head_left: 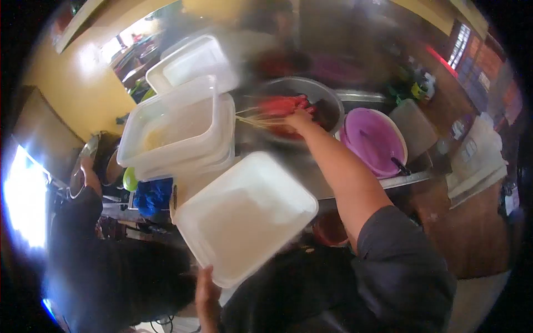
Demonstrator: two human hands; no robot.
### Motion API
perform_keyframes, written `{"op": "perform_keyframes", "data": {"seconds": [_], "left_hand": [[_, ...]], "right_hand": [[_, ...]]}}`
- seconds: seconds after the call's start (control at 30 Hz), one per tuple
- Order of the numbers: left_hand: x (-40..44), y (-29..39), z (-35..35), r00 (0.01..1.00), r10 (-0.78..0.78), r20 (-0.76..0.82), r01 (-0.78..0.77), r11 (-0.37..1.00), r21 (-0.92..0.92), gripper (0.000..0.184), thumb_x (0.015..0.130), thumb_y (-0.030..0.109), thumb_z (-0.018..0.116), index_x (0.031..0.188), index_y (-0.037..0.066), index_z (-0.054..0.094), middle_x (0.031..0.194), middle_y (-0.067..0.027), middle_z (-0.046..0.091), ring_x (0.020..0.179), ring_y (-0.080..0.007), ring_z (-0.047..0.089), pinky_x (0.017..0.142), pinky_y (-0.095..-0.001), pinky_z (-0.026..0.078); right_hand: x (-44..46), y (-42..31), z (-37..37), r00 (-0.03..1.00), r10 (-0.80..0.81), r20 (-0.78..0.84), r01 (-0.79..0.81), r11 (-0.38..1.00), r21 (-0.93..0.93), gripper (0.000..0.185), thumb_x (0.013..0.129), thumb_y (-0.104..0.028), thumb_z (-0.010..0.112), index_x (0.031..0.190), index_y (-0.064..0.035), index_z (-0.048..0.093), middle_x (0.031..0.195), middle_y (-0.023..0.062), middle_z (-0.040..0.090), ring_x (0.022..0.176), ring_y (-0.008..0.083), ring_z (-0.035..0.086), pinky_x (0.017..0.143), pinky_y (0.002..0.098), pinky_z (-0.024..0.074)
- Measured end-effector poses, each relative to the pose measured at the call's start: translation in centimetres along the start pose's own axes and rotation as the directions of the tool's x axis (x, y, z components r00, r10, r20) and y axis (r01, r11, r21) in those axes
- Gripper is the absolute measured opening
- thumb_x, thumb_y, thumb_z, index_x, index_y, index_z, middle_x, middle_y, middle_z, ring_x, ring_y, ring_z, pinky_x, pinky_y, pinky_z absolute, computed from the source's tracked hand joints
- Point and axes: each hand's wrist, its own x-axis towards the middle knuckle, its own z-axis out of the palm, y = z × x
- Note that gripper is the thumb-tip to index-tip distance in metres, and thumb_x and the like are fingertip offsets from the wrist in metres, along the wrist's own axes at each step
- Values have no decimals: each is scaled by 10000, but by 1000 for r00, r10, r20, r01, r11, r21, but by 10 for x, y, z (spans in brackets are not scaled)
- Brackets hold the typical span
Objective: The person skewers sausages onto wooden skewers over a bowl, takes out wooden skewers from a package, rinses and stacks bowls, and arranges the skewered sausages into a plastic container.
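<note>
My left hand grips the near edge of a white plastic tub, which is tilted in front of my body with its bare inside facing up. My right hand reaches into a large metal basin at the back of the counter. Its fingers are closed around a bunch of red sausages on skewers. Thin wooden sticks point left past the basin's rim. Exactly how the fingers hold them is partly hidden and blurred.
Stacked translucent tubs and another white tub stand left of the basin. To its right are a purple basin with a dark handle and bottles. At left, another person's hand is at a pot near blue cloth.
</note>
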Motion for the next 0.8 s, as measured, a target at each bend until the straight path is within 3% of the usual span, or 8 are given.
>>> {"op": "perform_keyframes", "data": {"seconds": [0.07,0.2,0.27,0.37,0.5,0.57,0.67,0.8], "left_hand": [[4,-9,4,994,-102,28,104,992,-72,604,832,277,488,1335,9,287,1257,-157,427,1118,-279,456,930,-365,371],[30,-18,35,972,-138,189,178,960,-218,657,831,268,494,1387,83,196,1305,-149,371,1185,-271,391,980,-366,320],[40,-11,54,961,-149,232,192,966,-174,670,828,263,498,1390,86,180,1316,-145,360,1201,-269,369,989,-368,310],[61,-23,70,933,-87,350,148,977,-153,693,823,266,510,1394,90,159,1328,-138,346,1216,-266,349,1000,-373,298],[66,-8,103,872,-28,489,97,989,-116,754,806,306,559,1395,81,146,1335,-133,341,1211,-256,356,1001,-379,297],[80,-15,113,843,-38,537,110,988,-104,774,798,322,576,1392,72,148,1331,-131,345,1205,-254,362,999,-376,302],[97,-31,124,771,-113,627,210,974,-83,801,783,341,601,1387,60,156,1319,-128,359,1194,-247,374,987,-372,321],[89,-20,148,716,-125,687,235,969,-69,763,792,346,587,1379,76,179,1283,-124,394,1172,-233,396,947,-381,372]], "right_hand": [[47,33,32,987,78,140,-149,772,618,139,749,-167,587,733,-30,601,637,81,623,528,168,601,462,296,456],[20,37,-20,948,191,255,-318,518,794,149,777,-171,590,870,-59,557,603,33,514,421,109,439,355,216,325],[25,64,-45,960,10,278,-271,266,925,106,759,-128,612,708,-94,525,530,-21,439,373,121,377,344,245,275],[5,95,-86,945,-96,313,-268,325,907,115,779,-148,626,738,-110,526,540,-30,423,400,85,360,349,210,211],[-98,95,-159,975,-210,67,57,537,842,143,856,-203,578,856,-59,574,556,-53,409,416,51,337,361,198,211],[-132,103,-186,946,-305,108,185,782,595,166,907,-135,462,1000,-43,564,553,-46,414,441,43,359,403,201,293],[-144,127,-187,915,-312,256,234,926,295,148,892,-134,478,945,-41,581,591,13,492,530,92,481,499,248,403],[-158,130,-156,691,-610,388,650,759,37,142,845,-109,467,846,-46,594,762,105,598,711,248,577,659,359,454]]}}
